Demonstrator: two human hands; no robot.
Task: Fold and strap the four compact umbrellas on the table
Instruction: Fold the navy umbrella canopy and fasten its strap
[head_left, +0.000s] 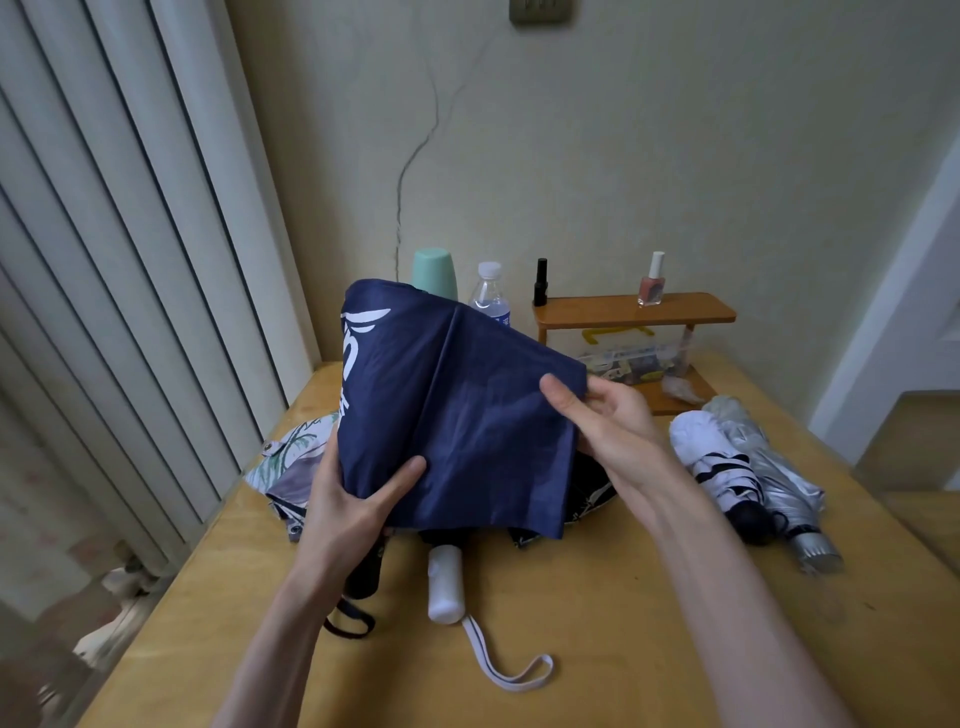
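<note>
Here, the left hand grips the lower left of the navy umbrella, thumb laid across the cloth, the other fingers hidden behind it. The right hand pinches the canopy's right edge between the thumb and curled fingers. The navy umbrella is held raised above the desk, over a loose floral umbrella; a white handle lies beneath it. At the desk's right, a white umbrella and a silver umbrella lie bundled, touching each other.
</note>
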